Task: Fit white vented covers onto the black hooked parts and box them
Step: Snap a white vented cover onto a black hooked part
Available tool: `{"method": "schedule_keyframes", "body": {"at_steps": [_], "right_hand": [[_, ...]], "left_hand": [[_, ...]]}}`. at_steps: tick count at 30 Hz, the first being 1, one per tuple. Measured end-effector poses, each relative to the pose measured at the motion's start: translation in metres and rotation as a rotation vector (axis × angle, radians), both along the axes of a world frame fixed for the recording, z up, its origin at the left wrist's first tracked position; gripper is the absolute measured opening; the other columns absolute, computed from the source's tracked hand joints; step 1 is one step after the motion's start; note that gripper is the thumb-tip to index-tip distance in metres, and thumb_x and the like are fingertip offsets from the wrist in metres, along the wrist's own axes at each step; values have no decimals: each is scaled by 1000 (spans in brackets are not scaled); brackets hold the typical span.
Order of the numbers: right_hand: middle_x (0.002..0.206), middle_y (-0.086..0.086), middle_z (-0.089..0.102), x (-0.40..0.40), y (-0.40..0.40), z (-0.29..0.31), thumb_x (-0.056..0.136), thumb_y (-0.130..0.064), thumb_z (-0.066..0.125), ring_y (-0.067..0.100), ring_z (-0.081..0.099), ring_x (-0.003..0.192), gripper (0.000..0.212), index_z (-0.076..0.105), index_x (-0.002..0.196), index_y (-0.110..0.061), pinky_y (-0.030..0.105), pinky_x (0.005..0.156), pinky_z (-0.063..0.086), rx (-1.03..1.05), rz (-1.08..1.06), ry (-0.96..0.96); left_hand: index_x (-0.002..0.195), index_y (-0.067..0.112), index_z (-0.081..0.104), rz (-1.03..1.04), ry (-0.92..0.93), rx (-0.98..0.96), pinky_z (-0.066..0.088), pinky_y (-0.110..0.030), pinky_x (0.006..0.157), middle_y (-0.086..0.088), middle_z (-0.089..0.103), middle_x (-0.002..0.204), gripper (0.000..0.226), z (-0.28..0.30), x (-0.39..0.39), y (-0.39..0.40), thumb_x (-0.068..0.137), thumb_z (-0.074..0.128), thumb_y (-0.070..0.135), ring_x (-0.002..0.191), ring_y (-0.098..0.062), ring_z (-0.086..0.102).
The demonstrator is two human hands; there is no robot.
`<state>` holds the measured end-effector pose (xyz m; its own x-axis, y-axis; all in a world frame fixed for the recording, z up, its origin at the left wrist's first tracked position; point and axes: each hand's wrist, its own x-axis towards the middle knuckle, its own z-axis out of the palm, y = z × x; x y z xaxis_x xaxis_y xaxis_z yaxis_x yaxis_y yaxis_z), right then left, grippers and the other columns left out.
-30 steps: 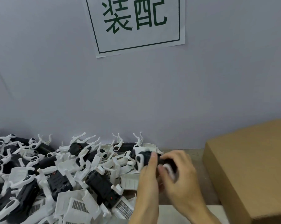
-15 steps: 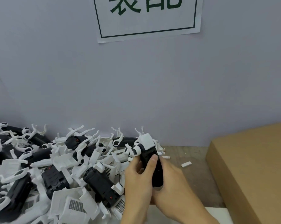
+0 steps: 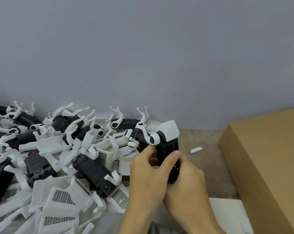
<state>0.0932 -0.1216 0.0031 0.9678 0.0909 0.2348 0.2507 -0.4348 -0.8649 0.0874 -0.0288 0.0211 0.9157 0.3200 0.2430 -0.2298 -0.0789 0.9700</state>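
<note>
Change: both hands w/ the black part have tipped it upright since a sec ago; view dropped, wall sign gone from sight.
Wall: grey, fills 12 o'clock.
Box: 1 cardboard box at 3 o'clock, near the hands, prob. so done pieces drop in w/ a short reach.
Pile: loose stock at 9 o'clock, heaped on the bench; black bodies approx. a dozen, white covers more, too tangled to count exactly.
Left hand: fingers curled round the black part, thumb up near its white hinge ring; steadying it, I'd judge.
Right hand: wrapped round the lower end from behind, thumb pressing the front face.
Black part: 1 in hand, at 5 o'clock, held upright over the bench, between pile and box.
White cover: 1, sits on the part's top end; fully clicked or not, can't tell.
White scrap: 1 small bit on the bench, just right of the hands.
</note>
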Motion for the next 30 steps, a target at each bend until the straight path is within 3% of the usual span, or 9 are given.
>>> {"method": "schedule_keyframes", "body": {"at_steps": [2,10,14,17,21,23,25,28,30], "right_hand": [[88,-15,70,-1,-1,4,71,-41,60,2,66,83,24,64,94,-36,25,71,56,0,-5,14],[82,-34,67,-4,-6,12,65,-50,61,-8,65,76,29,62,91,-37,13,62,54,24,58,76],[85,-31,70,-4,-7,11,70,-33,71,-7,68,77,29,63,96,-42,13,66,54,64,122,105],[101,-32,70,-2,-15,17,79,-32,67,-10,66,94,35,59,109,-48,12,77,53,79,293,141],[125,-23,66,5,-33,24,76,-25,62,-3,57,122,58,55,132,-36,32,102,47,343,316,122],[120,-17,70,7,-35,28,77,-35,74,1,64,113,61,54,134,-31,21,88,54,512,235,108],[107,-17,74,7,-34,30,65,-44,89,-1,71,95,75,57,131,-30,15,70,57,610,70,123],[84,-14,76,8,-33,29,46,-51,77,3,73,74,68,71,109,-27,26,57,61,603,-101,115],[74,-15,75,6,-33,29,44,-55,74,0,71,65,64,73,100,-26,17,50,54,578,-148,73]], "left_hand": [[82,22,74,-15,-12,13,53,-16,63,4,76,77,7,1,0,0,84,79,27,74,-8,72],[91,30,72,-79,-48,102,56,-21,69,5,75,84,15,6,-9,1,83,63,38,83,-11,72],[89,25,72,-91,-58,80,54,-20,63,0,74,79,13,7,-8,1,82,65,33,75,-14,71],[91,29,73,-56,-74,60,56,-22,65,3,75,81,13,6,-7,3,82,64,30,76,-13,71],[98,30,70,-30,-124,282,52,-22,70,12,72,84,18,5,-6,3,85,60,23,81,-11,68],[102,28,69,-50,-153,457,48,-22,71,14,70,87,25,5,-7,-1,85,56,16,84,-8,65],[111,24,68,-101,-166,587,50,-33,75,12,69,94,34,2,-8,-6,83,54,12,88,-13,63],[125,24,65,-126,-164,663,51,-42,77,6,69,101,47,1,-10,-10,81,51,12,94,-23,63],[126,24,64,-135,-160,677,51,-43,78,5,68,100,50,0,-11,-10,80,49,9,94,-23,62]]}}
